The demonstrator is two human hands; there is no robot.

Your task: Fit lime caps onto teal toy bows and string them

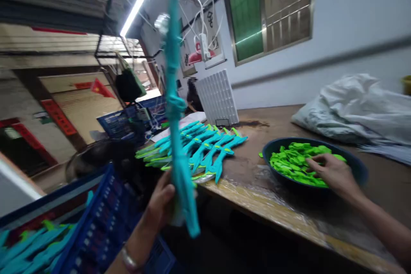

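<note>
My left hand point(160, 201) grips a long turquoise plastic part point(180, 145), held nearly upright in front of me and blurred by motion. A knob-like bulge shows about halfway up it. Over on the right, my right hand point(334, 173) reaches into a dark round basin point(361, 171) heaped with small bright green plastic pieces point(289, 165). Its fingers are bent and pinched among the pieces at the fingertips; the exact piece between them is hard to see. Between the hands, a pile of turquoise parts with green strips point(205, 147) lies on the table.
The brown table point(250, 154) has a plastic-wrapped front edge. White sacks point(346, 102) lie behind the basin, and a white ridged panel point(218, 96) stands behind the pile. Low on the left is a blue crate point(86, 222) holding more turquoise parts. A person point(193, 94) is farther back.
</note>
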